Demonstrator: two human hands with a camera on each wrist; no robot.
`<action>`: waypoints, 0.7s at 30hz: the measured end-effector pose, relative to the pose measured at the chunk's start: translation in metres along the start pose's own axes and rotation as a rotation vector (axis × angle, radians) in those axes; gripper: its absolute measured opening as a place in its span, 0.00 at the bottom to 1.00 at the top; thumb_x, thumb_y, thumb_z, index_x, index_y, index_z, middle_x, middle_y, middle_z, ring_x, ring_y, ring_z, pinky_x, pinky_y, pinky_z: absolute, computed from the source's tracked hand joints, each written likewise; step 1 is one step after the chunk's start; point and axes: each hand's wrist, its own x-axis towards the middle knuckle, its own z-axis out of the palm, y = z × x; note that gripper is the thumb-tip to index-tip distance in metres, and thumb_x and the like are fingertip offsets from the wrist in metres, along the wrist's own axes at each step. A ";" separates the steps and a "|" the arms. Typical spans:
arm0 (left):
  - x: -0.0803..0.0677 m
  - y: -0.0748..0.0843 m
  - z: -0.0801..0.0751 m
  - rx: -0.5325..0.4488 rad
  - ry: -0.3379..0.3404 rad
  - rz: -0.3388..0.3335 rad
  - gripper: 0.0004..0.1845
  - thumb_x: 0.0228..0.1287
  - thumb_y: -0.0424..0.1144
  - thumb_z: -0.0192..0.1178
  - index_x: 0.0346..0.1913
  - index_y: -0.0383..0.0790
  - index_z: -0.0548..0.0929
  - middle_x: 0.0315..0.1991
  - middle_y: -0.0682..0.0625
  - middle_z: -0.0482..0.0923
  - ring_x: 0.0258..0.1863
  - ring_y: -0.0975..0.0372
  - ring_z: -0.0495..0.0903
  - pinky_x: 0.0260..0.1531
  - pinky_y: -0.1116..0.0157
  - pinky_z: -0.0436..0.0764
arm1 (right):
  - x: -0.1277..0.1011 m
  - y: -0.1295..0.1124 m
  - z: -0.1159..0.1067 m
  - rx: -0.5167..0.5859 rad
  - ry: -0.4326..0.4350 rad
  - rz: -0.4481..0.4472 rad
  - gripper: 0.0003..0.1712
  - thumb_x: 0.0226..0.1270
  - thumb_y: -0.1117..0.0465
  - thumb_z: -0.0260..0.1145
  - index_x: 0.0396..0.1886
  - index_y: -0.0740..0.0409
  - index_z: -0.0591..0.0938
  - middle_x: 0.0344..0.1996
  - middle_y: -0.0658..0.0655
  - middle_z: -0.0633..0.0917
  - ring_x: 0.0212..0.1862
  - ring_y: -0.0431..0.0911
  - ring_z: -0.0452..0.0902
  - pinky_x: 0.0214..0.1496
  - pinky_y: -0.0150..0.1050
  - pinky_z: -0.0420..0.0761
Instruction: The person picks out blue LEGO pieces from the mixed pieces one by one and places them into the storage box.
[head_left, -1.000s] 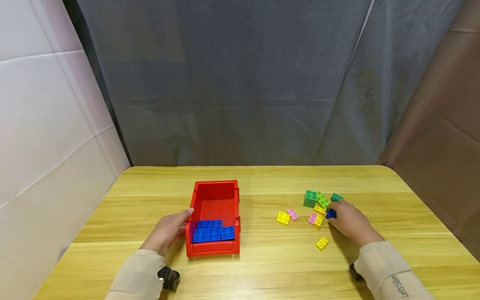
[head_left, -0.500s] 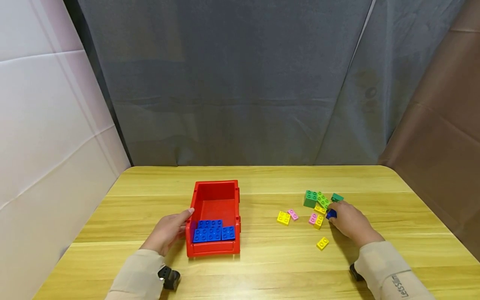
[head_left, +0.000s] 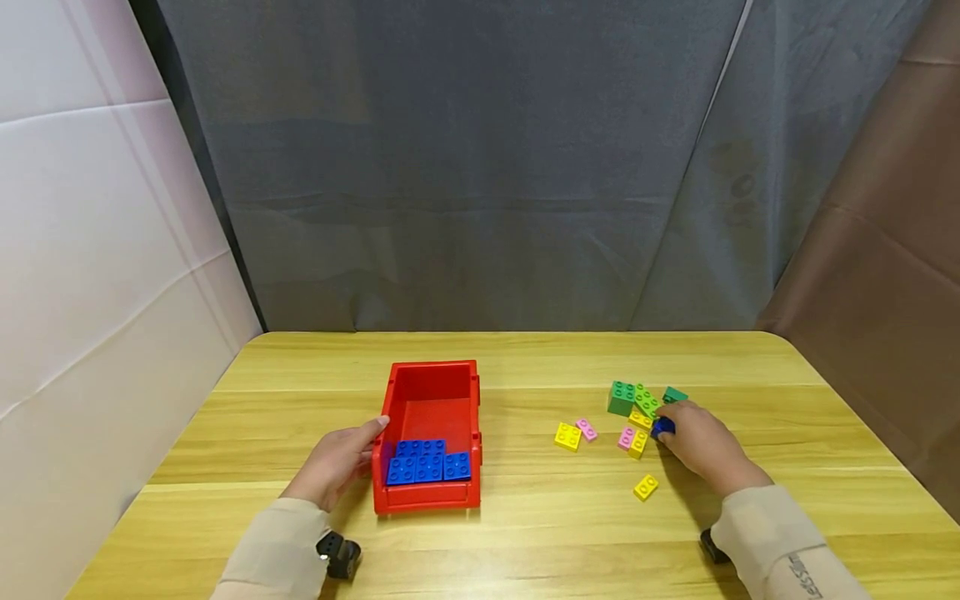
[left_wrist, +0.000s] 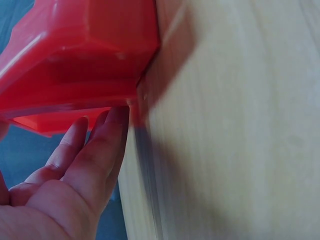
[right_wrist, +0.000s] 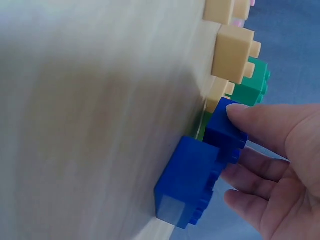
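Note:
My left hand grips the left side of a red bin, thumb on the rim. In the left wrist view its fingers reach up under the bin's overhanging edge. Several blue bricks sit fitted together at the bin's near end. Over on the right, my right hand pinches a blue brick, thumb on its side. Right against that one stands a larger blue brick in the right wrist view; my hand mostly hides it from the head camera.
Around the right hand lie a green brick, a lime brick, a dark green brick and a pink brick. Yellow bricks are scattered nearby, one closer to me and another to the left beside a small pink brick.

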 end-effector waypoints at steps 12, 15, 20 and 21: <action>0.000 0.000 -0.001 0.025 -0.006 -0.019 0.44 0.68 0.62 0.50 0.67 0.23 0.62 0.65 0.30 0.63 0.63 0.39 0.64 0.65 0.46 0.66 | -0.008 -0.010 -0.006 0.007 0.041 -0.041 0.21 0.64 0.65 0.66 0.55 0.72 0.78 0.55 0.73 0.77 0.61 0.69 0.68 0.60 0.62 0.70; 0.000 0.000 -0.001 0.015 -0.006 -0.015 0.43 0.68 0.62 0.50 0.67 0.23 0.62 0.65 0.30 0.64 0.63 0.40 0.65 0.65 0.47 0.66 | -0.010 -0.015 -0.008 0.003 0.060 -0.057 0.22 0.64 0.65 0.66 0.55 0.71 0.78 0.56 0.73 0.77 0.62 0.69 0.67 0.60 0.62 0.70; 0.000 0.000 -0.001 0.002 -0.002 -0.004 0.43 0.68 0.61 0.50 0.66 0.23 0.64 0.64 0.30 0.65 0.62 0.40 0.66 0.64 0.47 0.67 | -0.012 -0.024 -0.014 -0.001 0.073 -0.078 0.23 0.64 0.64 0.67 0.56 0.70 0.78 0.56 0.73 0.77 0.62 0.69 0.67 0.60 0.63 0.70; -0.001 0.000 0.000 0.001 0.000 -0.003 0.43 0.68 0.61 0.51 0.66 0.23 0.64 0.64 0.30 0.65 0.62 0.41 0.67 0.64 0.47 0.67 | -0.012 -0.026 -0.015 0.003 0.075 -0.079 0.22 0.64 0.64 0.67 0.56 0.70 0.78 0.56 0.72 0.77 0.62 0.69 0.67 0.60 0.62 0.70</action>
